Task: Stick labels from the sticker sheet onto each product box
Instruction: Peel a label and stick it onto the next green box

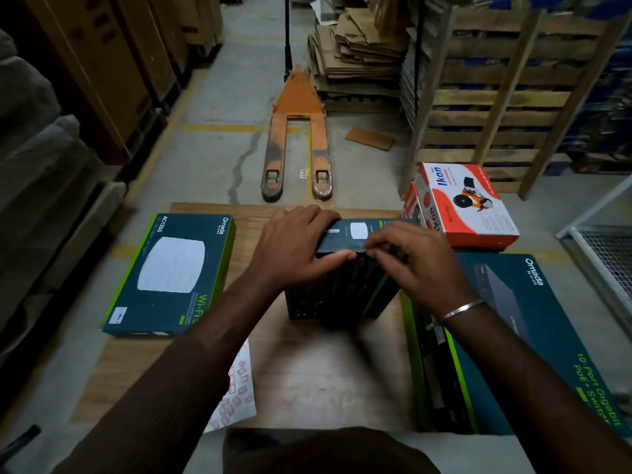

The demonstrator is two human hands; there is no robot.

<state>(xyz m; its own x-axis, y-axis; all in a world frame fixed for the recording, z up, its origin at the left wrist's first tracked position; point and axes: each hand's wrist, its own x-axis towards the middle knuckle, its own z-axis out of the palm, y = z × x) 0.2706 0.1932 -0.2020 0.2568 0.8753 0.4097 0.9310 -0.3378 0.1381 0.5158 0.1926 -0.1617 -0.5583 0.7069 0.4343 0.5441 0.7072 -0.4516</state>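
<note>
Beyond upright box (345,268), pallet jack (297,131).

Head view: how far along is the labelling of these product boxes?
Possibly done: the flat AC1350 box on the left carries a small white label near its corner. In hand: the left hand steadies the upright box while the right hand presses at its top edge. Left: no such label shows on the switch box; the sticker sheet still holds stickers.

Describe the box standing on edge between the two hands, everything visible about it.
The box is dark teal cardboard with a green edge stripe, standing upright on the wooden board. Its narrow top face shows a white device picture. The left hand holds its top left corner; the right hand pinches at the top's near edge. Small print is unreadable.
</note>
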